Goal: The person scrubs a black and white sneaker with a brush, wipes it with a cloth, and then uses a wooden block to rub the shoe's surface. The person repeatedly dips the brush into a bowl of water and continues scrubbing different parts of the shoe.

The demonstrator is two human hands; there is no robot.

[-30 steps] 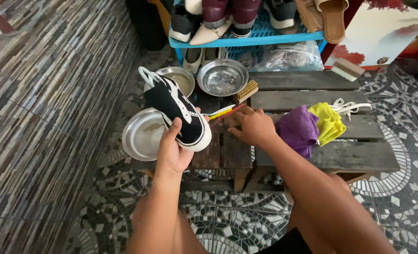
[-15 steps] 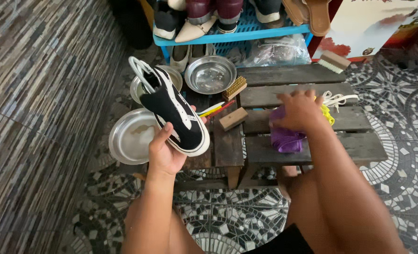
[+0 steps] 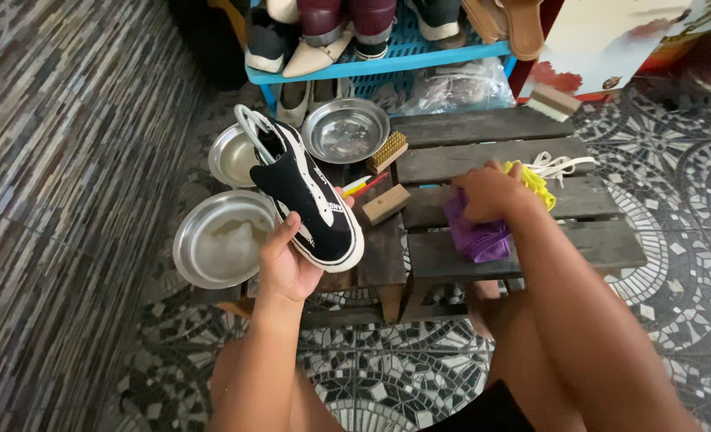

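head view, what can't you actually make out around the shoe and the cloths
- Purple cloth: upper part hidden under the right hand; grip unclear.
- Yellow cloth: mostly behind that hand.
- Black and white shoe: its far side faces away; left hand covers part of the sole.
- Shoes on the blue rack: cut off by the top edge.

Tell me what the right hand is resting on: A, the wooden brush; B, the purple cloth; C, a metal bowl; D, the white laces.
B: the right hand lies on the purple cloth on the wooden bench, while the left hand holds the black shoe.
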